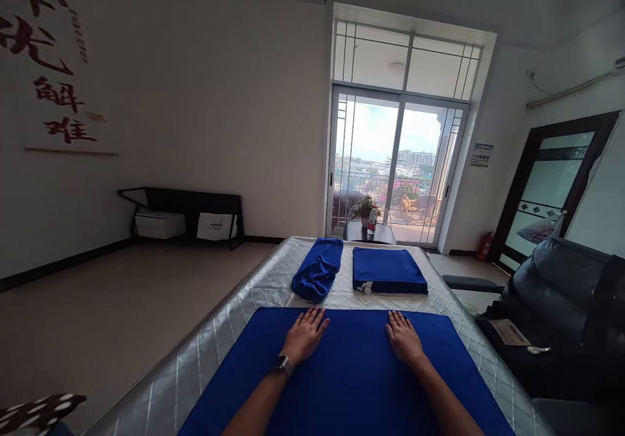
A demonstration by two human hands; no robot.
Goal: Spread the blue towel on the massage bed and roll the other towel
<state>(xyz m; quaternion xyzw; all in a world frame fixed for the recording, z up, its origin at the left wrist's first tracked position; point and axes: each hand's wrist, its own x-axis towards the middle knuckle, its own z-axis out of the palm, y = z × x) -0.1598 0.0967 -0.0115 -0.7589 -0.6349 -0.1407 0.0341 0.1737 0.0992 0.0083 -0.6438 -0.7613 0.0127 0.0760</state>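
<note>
A blue cloth (356,371) lies spread out smooth over the near part of the table. My left hand (305,333) rests flat on it close to its far edge, fingers together and stretched forward; a dark watch sits on that wrist. To the right, my right hand (404,336) also lies palm down on the cloth, fingers extended. Beyond the far edge is a crumpled blue cloth (319,270), ahead of my left hand. A neat stack of folded blue cloths (389,269), with white tags at its front left corner, lies ahead of my right hand.
A silver quilted cover (254,293) drapes the table. Behind it a small table (378,233) carries a plant and a bottle (373,220), before glass sliding doors. A black armchair (561,306) stands at the right, and a low black bench (193,205) along the left wall.
</note>
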